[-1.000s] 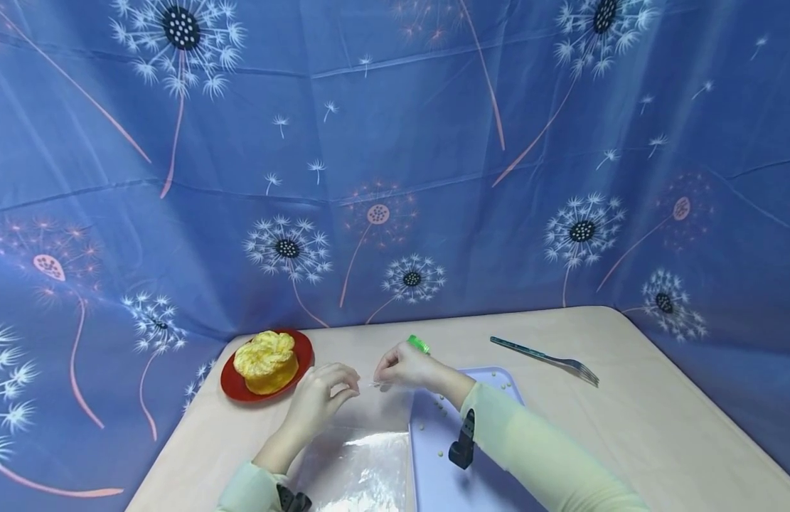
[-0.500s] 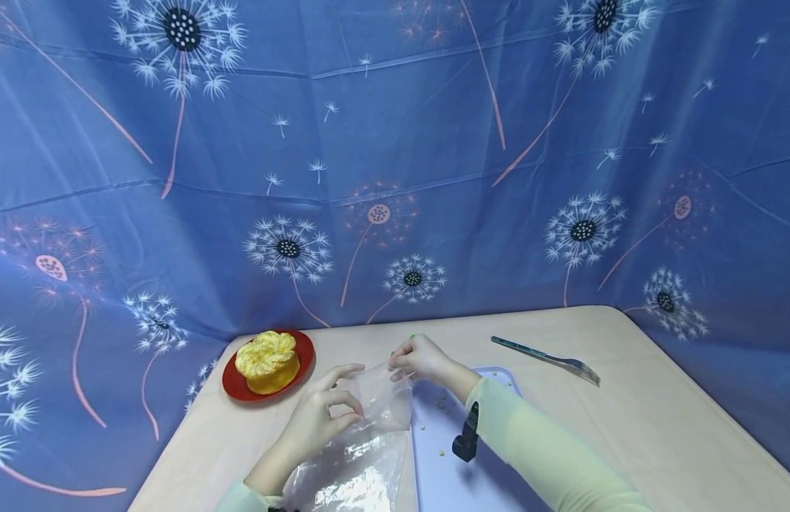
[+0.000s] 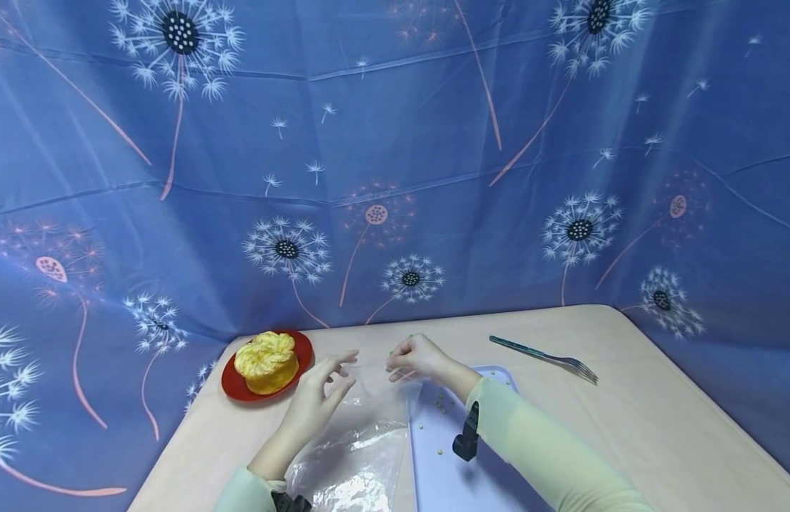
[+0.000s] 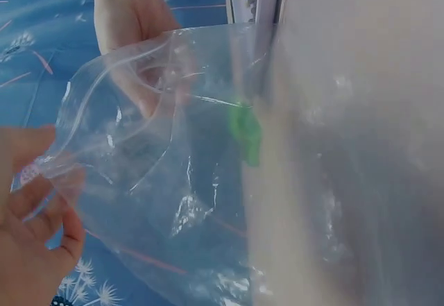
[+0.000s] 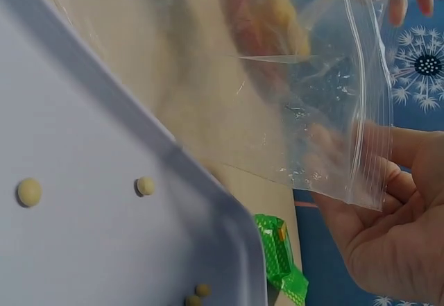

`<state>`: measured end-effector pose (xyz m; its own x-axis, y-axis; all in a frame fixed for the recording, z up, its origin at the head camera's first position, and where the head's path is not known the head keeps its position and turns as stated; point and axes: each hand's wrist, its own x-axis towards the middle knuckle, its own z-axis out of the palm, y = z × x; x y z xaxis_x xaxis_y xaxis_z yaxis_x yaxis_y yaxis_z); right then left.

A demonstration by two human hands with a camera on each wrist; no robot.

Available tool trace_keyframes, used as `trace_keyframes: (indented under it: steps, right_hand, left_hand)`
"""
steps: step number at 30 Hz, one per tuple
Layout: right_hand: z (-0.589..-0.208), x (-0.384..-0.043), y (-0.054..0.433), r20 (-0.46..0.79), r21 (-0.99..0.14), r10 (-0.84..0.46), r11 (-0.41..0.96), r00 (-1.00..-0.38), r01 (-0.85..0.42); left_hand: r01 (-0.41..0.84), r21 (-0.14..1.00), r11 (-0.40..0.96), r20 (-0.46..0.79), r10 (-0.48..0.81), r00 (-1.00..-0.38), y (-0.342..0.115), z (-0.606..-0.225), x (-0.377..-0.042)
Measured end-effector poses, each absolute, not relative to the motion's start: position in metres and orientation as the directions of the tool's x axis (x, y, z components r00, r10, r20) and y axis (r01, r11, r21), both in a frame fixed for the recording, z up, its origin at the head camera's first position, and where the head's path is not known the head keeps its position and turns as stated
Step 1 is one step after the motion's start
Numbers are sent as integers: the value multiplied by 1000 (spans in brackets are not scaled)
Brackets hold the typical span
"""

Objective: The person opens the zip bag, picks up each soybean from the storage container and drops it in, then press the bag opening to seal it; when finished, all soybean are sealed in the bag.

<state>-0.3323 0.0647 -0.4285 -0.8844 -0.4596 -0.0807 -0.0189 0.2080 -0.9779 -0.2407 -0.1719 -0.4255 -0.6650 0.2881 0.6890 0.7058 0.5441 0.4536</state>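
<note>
A clear plastic zip bag (image 3: 353,455) stretches between my two hands, its mouth facing away from me. My left hand (image 3: 311,402) holds one side of the mouth; in the left wrist view the fingers (image 4: 41,209) lie around that corner, and the zip strip (image 4: 87,105) bows apart from the opposite side. At the other end of the mouth, my right hand (image 3: 420,359) pinches the edge. Through the right wrist view the right fingers (image 5: 395,181) show on both sides of the film, beside the zip seam (image 5: 357,112). No contents show inside the bag.
A lavender tray (image 3: 458,483) with several small round beige pieces (image 5: 29,192) lies under my right forearm. A green wrapper (image 5: 277,254) sits beyond its far edge. A red plate (image 3: 235,384) with a yellow cake (image 3: 267,363) stands left; a fork (image 3: 545,359) lies right.
Both hands have separated slightly and the bag's mouth is lifted into view between them. My right hand has shifted a little up and right, over the green wrapper.
</note>
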Motion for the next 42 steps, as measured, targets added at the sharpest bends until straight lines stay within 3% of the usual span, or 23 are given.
trace_keyframes:
  steps: [6, 10, 17, 26, 36, 42]
  right_hand:
    - [-425, -328, 61, -76, -977, -481, 212, -873, -32]
    - [-425, -327, 60, -65, -977, -490, 207, -869, -43]
    - [-423, -325, 60, -29, -981, -515, 180, -857, -75]
    - [-422, -322, 57, -31, -982, -510, 177, -860, -69]
    - [-425, -322, 58, -22, -962, -503, 247, -864, -120]
    - [-427, -326, 61, 6, -945, -502, 281, -865, -170]
  left_hand:
    - [552, 658, 512, 604, 79, -793, -169, -427, -246]
    - [508, 709, 489, 562, 42, -826, -170, -429, -246]
    - [527, 676, 515, 545, 133, -828, -170, -424, -249]
    - [410, 524, 747, 478, 141, -867, -167, -411, -253]
    - [415, 621, 665, 390, 197, -899, -168, -413, -252]
    - [419, 612, 671, 378, 217, -900, -167, -411, -249]
